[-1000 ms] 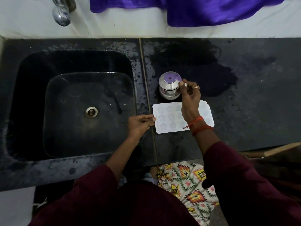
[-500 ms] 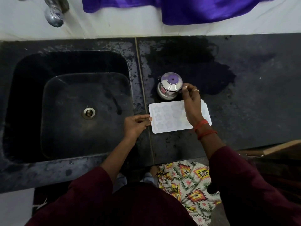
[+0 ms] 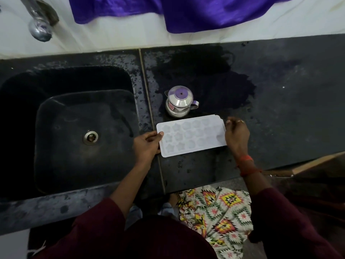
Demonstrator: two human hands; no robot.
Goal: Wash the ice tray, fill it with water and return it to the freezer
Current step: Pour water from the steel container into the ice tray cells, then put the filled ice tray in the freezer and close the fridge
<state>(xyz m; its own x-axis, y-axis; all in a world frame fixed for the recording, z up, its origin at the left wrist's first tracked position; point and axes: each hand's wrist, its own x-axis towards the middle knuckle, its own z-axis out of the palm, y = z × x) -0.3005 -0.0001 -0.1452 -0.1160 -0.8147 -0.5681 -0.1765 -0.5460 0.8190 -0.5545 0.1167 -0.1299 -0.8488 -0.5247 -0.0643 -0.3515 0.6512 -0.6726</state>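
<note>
A black stone counter (image 3: 289, 113) runs across under a white wall (image 3: 115, 37). Its left part holds a deep dark sink (image 3: 56, 79). A thin seam (image 3: 147, 101) divides the sink slab from the worktop on the right. A purple cloth (image 3: 205, 14) hangs down the wall above the counter. At the bottom of the view are the person's maroon sleeves (image 3: 93, 232). Between them, a bright patterned cloth (image 3: 222, 212) lies on the floor. A broad wet patch (image 3: 220, 79) darkens the worktop towards the wall.

The white ice tray (image 3: 190, 136) lies flat on the worktop, just right of the seam and near the counter's front edge. Its star-shaped cavities face up. The left hand (image 3: 146, 145) grips the tray's left short end, with the thumb on top of the rim and the fingers curled beneath. The right hand (image 3: 237, 136) is at the tray's right end with its fingers curled against that edge. Whether it actually pinches the tray cannot be told.

A small steel pot (image 3: 179, 101) with a domed lid stands just behind the tray, on the near edge of the wet patch. A chrome tap (image 3: 40, 28) comes off the wall above the sink. Red thread bands (image 3: 247, 165) circle the right wrist. A round metal drain (image 3: 91, 137) sits in the sink floor. A ring (image 3: 242, 121) shows on a finger of the right hand.
</note>
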